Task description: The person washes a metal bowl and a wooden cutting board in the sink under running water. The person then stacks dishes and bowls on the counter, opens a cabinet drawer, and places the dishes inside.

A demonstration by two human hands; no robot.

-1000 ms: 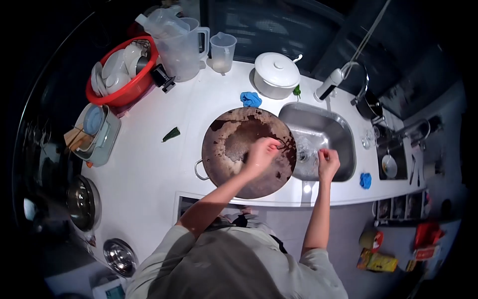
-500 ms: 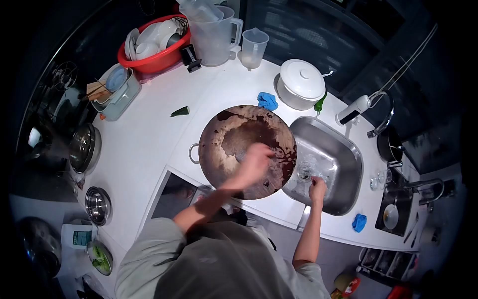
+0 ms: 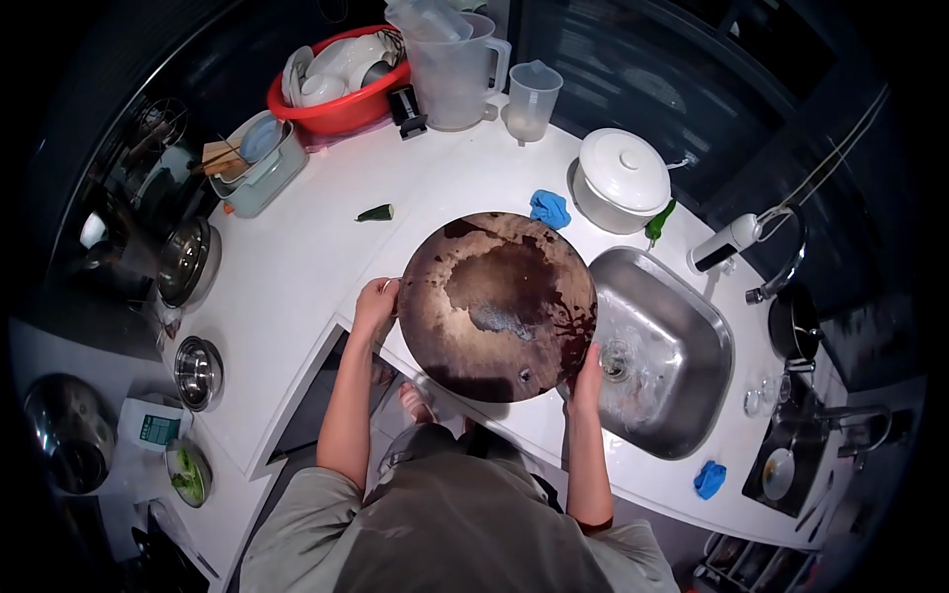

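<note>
A round wooden cutting board (image 3: pixel 435 326), dark with wet patches, lies in front of me by the sink. My left hand (image 3: pixel 374 306) is closed round the metal handle at its left edge. At the opposite edge my right hand (image 3: pixel 587 381) grips the rim, its fingers partly hidden beneath the board. Whether the board is lifted off the counter, I cannot tell. Right beside it is the steel sink (image 3: pixel 682 415), with a wet basin and a drain (image 3: pixel 615 364).
Behind the board are a blue cloth (image 3: pixel 550 209), a white lidded pot (image 3: pixel 623 178), a green pepper (image 3: pixel 659 223) and a cucumber piece (image 3: pixel 375 212). A red basin (image 3: pixel 341 116) of dishes stands farther back. Another blue cloth (image 3: pixel 710 479) lies right of the sink.
My left hand has moved from above the board to its left handle. My right hand has left the sink and taken the board's right edge. The view has shifted slightly.
</note>
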